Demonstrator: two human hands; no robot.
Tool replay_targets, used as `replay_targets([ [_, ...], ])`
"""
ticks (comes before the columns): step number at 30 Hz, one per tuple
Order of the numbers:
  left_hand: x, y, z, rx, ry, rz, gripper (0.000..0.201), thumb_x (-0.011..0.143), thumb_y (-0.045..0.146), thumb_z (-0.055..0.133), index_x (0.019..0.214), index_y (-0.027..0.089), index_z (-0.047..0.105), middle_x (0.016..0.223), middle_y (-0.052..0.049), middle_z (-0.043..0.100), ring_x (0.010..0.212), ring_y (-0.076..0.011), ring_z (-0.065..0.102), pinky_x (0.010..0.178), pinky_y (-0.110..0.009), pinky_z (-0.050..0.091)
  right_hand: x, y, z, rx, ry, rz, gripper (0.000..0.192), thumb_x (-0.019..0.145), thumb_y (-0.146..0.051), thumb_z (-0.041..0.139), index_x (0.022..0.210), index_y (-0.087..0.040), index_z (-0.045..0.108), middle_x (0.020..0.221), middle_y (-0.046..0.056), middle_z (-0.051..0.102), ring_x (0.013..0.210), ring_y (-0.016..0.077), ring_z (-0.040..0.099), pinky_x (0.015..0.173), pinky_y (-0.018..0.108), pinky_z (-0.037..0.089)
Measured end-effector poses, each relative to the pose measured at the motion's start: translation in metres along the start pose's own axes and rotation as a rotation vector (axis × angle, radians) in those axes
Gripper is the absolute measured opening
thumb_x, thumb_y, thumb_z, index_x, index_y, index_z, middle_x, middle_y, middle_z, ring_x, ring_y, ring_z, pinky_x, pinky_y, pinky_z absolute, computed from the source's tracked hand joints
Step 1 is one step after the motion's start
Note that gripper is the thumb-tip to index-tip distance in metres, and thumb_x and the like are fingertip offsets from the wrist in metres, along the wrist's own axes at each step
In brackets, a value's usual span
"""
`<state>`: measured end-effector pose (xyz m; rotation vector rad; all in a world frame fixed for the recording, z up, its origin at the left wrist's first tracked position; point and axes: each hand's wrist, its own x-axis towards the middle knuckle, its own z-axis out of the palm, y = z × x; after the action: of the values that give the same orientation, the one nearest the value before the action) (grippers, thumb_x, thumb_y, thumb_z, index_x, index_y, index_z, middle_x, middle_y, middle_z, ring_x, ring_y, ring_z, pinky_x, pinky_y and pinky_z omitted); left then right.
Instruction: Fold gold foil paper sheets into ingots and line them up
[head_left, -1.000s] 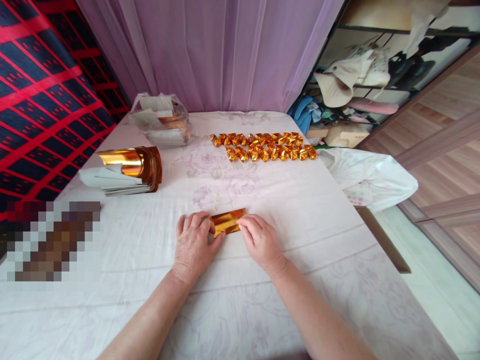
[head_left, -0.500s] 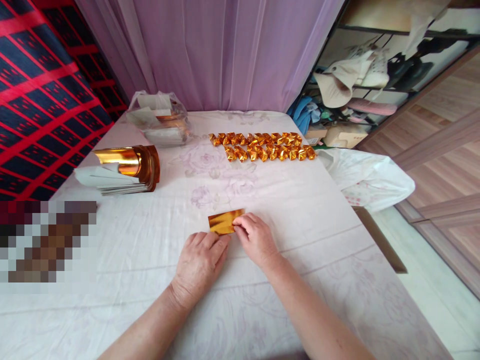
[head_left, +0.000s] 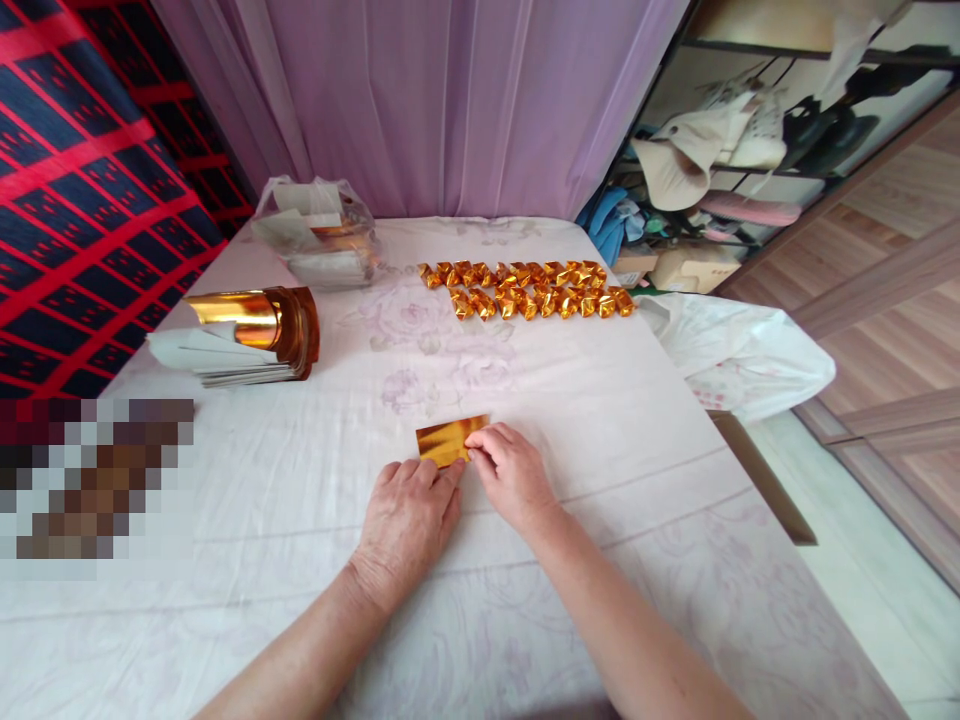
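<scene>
Two hands, left hand (head_left: 409,510), right hand (head_left: 510,475), pressing gold foil (head_left: 444,441)

A folded gold foil sheet (head_left: 450,441) lies flat on the white floral-clothed worktop (head_left: 600,430). The left hand (head_left: 409,517) rests palm down with its fingertips at the sheet's near edge; the right hand (head_left: 511,474) pinches its right end. Farther back lie two rows of folded gold foil pieces (head_left: 529,289), a stack of gold foil sheets (head_left: 244,335) and a plastic bag (head_left: 319,235).

No readable text, labels or numbers anywhere.
</scene>
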<state>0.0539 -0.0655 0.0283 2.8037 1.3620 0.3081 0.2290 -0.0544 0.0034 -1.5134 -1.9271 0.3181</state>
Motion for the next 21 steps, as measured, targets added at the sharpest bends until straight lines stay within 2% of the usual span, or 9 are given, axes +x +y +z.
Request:
replay_targets([
  [9,-0.011,-0.017,0.000,-0.006,0.065,0.019,0.029,0.095,0.027,0.049,0.117,0.020,0.067,0.084,-0.006,0.064,0.075,-0.0225,0.059,0.071,-0.038,0.044,0.000,-0.001,0.000,-0.005,0.019,-0.003,0.016,0.089,-0.010,0.052,0.086,-0.022,0.063,0.082,0.004,0.065,0.078,0.0181,0.062,0.072,0.029,0.047],
  [16,-0.010,-0.014,-0.003,0.024,0.049,0.014,0.028,0.095,0.027,0.049,0.114,0.020,0.069,0.082,-0.006,0.064,0.074,-0.0222,0.058,0.070,-0.038,0.042,0.000,0.001,0.001,-0.008,0.018,-0.006,0.016,0.089,-0.011,0.052,0.086,-0.022,0.063,0.082,0.004,0.065,0.078,0.0184,0.062,0.072,0.029,0.047],
  [21,-0.011,-0.020,-0.005,0.025,0.107,0.026,0.026,0.095,0.028,0.051,0.110,0.023,0.071,0.080,-0.004,0.065,0.070,-0.0213,0.058,0.069,-0.038,0.040,-0.001,0.002,0.001,-0.004,0.028,-0.018,0.016,0.089,-0.011,0.052,0.086,-0.021,0.063,0.081,0.004,0.065,0.078,0.0184,0.062,0.072,0.029,0.047],
])
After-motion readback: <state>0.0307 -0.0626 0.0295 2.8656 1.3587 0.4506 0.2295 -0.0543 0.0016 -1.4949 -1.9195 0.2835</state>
